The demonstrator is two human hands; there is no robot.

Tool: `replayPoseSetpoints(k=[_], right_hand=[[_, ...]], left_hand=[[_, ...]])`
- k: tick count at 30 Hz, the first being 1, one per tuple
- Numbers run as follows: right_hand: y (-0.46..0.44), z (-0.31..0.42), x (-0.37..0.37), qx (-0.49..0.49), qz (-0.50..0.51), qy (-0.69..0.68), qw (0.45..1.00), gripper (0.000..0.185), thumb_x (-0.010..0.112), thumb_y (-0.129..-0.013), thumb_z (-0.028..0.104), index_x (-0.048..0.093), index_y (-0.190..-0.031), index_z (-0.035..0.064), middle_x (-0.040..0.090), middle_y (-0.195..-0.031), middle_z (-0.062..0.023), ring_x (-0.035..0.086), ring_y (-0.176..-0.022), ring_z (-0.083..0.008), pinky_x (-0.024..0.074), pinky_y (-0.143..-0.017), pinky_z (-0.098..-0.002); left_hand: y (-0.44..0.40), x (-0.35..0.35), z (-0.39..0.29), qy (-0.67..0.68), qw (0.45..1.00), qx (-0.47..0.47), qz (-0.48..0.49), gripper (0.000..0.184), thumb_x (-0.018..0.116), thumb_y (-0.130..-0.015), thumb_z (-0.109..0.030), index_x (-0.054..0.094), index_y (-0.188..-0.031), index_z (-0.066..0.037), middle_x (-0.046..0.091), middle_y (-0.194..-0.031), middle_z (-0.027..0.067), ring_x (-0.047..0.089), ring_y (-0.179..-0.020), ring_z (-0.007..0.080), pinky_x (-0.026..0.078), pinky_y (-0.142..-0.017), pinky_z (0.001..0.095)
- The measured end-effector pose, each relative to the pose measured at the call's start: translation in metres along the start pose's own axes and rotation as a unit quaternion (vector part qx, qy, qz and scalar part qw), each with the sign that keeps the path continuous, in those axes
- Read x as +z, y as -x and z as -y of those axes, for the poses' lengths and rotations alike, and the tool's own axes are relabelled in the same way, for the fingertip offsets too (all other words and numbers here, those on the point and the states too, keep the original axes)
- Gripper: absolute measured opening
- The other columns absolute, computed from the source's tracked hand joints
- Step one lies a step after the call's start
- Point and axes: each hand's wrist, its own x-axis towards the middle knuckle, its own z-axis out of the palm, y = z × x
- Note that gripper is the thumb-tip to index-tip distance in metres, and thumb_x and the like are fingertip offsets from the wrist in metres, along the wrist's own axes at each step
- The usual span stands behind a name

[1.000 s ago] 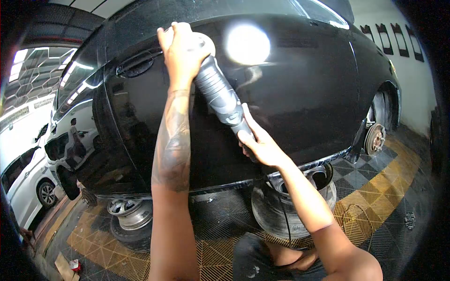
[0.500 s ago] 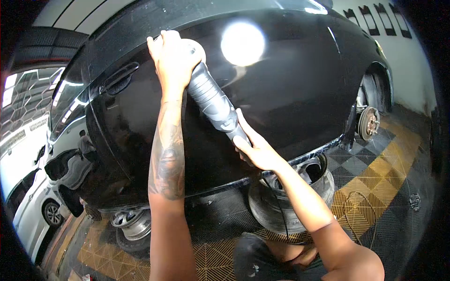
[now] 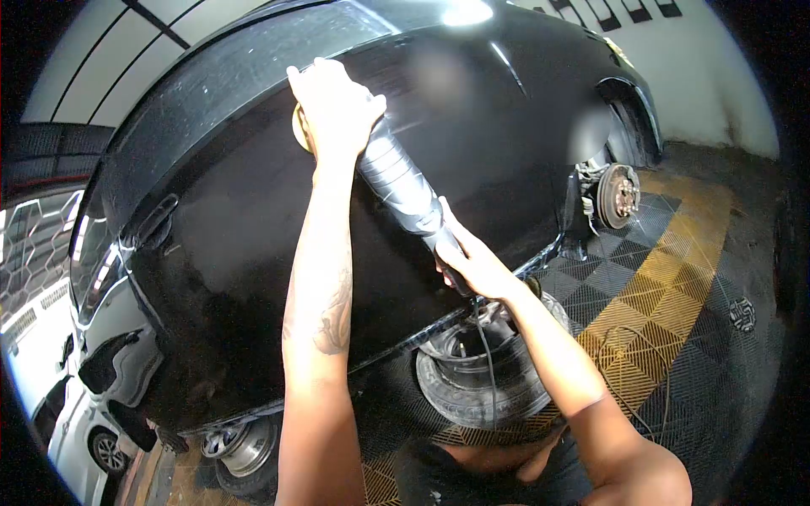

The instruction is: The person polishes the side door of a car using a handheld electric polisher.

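A grey and black car polisher (image 3: 403, 184) slants across the black car door (image 3: 253, 228), its head up and left, its handle down and right. My left hand (image 3: 336, 110) is closed over the head end. Part of the yellow pad (image 3: 300, 128) shows at the left of that hand, against or very near the door panel; my hand hides the rest. Around the rear handle, where the power cord (image 3: 488, 354) comes out, my right hand (image 3: 472, 260) is wrapped. The door handle (image 3: 152, 221) lies to the left of the polisher.
Below the sill, a wheel with its tyre (image 3: 481, 384) lies on the tiled floor (image 3: 624, 295), and another wheel (image 3: 245, 451) lies at lower left. A bare brake disc (image 3: 620, 196) sticks out at right. A white car (image 3: 89, 430) stands at far left.
The polisher and both hands sit slightly further right and lower in view, and the yellow pad's edge now shows. The camera view has shifted and tilted; both hands keep their hold.
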Motion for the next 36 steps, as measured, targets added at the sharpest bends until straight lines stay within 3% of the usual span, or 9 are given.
replayPoseSetpoints(k=[7, 11, 13, 18, 20, 23, 29, 31, 36], right_hand=[[0.01, 0.004, -0.073, 0.003, -0.039, -0.031, 0.999, 0.081, 0.055, -0.105, 0.024, 0.002, -0.165, 0.0307, 0.058, -0.085, -0.0041, 0.055, -0.068, -0.011, 0.0523, -0.063, -0.0275], [0.014, 0.008, -0.112, 0.015, -0.066, -0.072, 0.995, 0.081, 0.057, -0.104, 0.028, 0.004, -0.165, 0.0312, 0.058, -0.087, -0.005, 0.055, -0.068, -0.0111, 0.0528, -0.062, -0.028], [0.014, 0.006, -0.133, -0.009, -0.057, -0.076, 0.995, 0.083, 0.058, -0.104, 0.04, 0.004, -0.166, 0.0276, 0.058, -0.087, -0.0061, 0.057, -0.068, -0.0124, 0.0537, -0.064, -0.0291], [0.021, 0.008, -0.176, -0.002, -0.088, -0.091, 0.992, 0.087, 0.06, -0.102, 0.042, 0.003, -0.165, 0.0263, 0.059, -0.089, -0.0071, 0.058, -0.068, -0.0132, 0.0546, -0.064, -0.0297], [0.025, 0.004, -0.185, -0.006, -0.097, -0.101, 0.99, 0.086, 0.061, -0.101, 0.043, 0.006, -0.165, 0.0252, 0.059, -0.09, -0.0069, 0.058, -0.069, -0.0134, 0.0549, -0.064, -0.0295], [0.033, -0.005, -0.186, 0.003, -0.103, -0.11, 0.989, 0.083, 0.062, -0.101, 0.043, 0.012, -0.165, 0.0241, 0.059, -0.091, -0.0065, 0.059, -0.072, -0.0134, 0.0552, -0.065, -0.0293], [0.041, -0.016, -0.156, 0.003, -0.094, -0.114, 0.989, 0.084, 0.063, -0.101, 0.043, 0.013, -0.165, 0.022, 0.059, -0.094, -0.0065, 0.059, -0.074, -0.0137, 0.0549, -0.068, -0.0294], [0.039, -0.016, -0.138, -0.002, -0.086, -0.117, 0.989, 0.085, 0.063, -0.101, 0.043, 0.012, -0.165, 0.0218, 0.058, -0.094, -0.0063, 0.059, -0.075, -0.0136, 0.0545, -0.069, -0.0296], [0.031, -0.017, -0.091, 0.008, -0.066, -0.111, 0.992, 0.084, 0.059, -0.104, 0.034, 0.003, -0.165, 0.0249, 0.057, -0.093, -0.006, 0.057, -0.076, -0.0126, 0.0539, -0.069, -0.0299]], left_hand=[[-0.042, 0.044, -0.079, 0.026, 0.997, 0.052, 0.043, 0.067, 0.062, -0.085, -0.056, 0.064, -0.127, -0.004, 0.06, -0.132, 0.0175, 0.047, -0.135, 0.0355, 0.009, -0.121, 0.0669], [-0.07, 0.082, -0.126, 0.024, 0.997, 0.062, 0.028, 0.074, 0.063, -0.085, -0.057, 0.059, -0.136, -0.004, 0.051, -0.146, 0.0188, 0.042, -0.141, 0.0364, 0.009, -0.122, 0.0657], [-0.084, 0.096, -0.149, 0.013, 0.998, 0.061, 0.027, 0.077, 0.064, -0.085, -0.057, 0.056, -0.139, -0.004, 0.048, -0.151, 0.0192, 0.04, -0.142, 0.0368, 0.009, -0.122, 0.0647], [-0.111, 0.123, -0.208, 0.185, 0.982, -0.008, -0.025, 0.075, 0.062, -0.09, -0.047, 0.047, -0.147, -0.002, 0.043, -0.152, 0.0267, 0.031, -0.145, 0.0495, 0.032, -0.116, 0.0613], [-0.115, 0.129, -0.226, 0.167, 0.983, -0.028, -0.071, 0.085, 0.069, -0.082, -0.054, 0.05, -0.141, 0.003, 0.049, -0.147, 0.0267, 0.036, -0.143, 0.0441, 0.022, -0.121, 0.0593], [-0.101, 0.063, -0.232, 0.123, 0.992, 0.026, 0.01, 0.076, 0.065, -0.084, -0.053, 0.061, -0.133, 0.004, 0.047, -0.149, 0.0288, 0.035, -0.145, 0.0452, 0.009, -0.124, 0.0646], [-0.073, 0.076, -0.22, 0.129, 0.991, -0.044, 0.011, 0.1, 0.064, -0.085, -0.058, 0.032, -0.154, 0.007, 0.031, -0.16, 0.0296, 0.016, -0.153, 0.0467, 0.016, -0.124, 0.0613], [-0.066, 0.064, -0.192, 0.225, 0.973, -0.043, -0.039, 0.093, 0.075, -0.075, -0.056, 0.049, -0.141, 0.005, 0.05, -0.144, 0.0257, 0.039, -0.142, 0.0409, 0.018, -0.124, 0.0586], [-0.038, 0.045, -0.141, 0.146, 0.985, -0.084, -0.046, 0.094, 0.079, -0.072, -0.052, 0.046, -0.141, 0.003, 0.051, -0.142, 0.0235, 0.043, -0.138, 0.0398, 0.018, -0.124, 0.0573]])
